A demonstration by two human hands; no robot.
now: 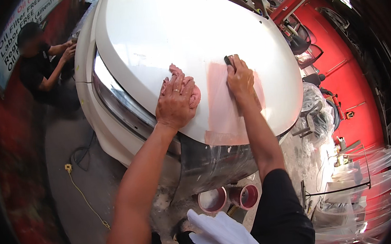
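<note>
My left hand (pixel 174 101) presses on a crumpled pink cloth (pixel 195 96), fingers curled over it, on the white car hood (pixel 151 29). Part of the cloth sticks out above the fingers. To its right, my right hand (pixel 240 78) grips a sanding block (pixel 232 58); its dark end shows beside the fingertips, and the rest is mostly hidden under the hand. The block rests over a dull pinkish rectangular patch (pixel 219 106) that reaches down to the hood's near edge.
Two reddish buckets, one at left (pixel 212 199) and one at right (pixel 248 196), stand below the hood edge. A white cloth (pixel 222 234) hangs at my front. Another person (pixel 39 65) works at the far left. A yellow cord (pixel 84 190) lies on the floor; plastic-wrapped parts (pixel 316 108) stand right.
</note>
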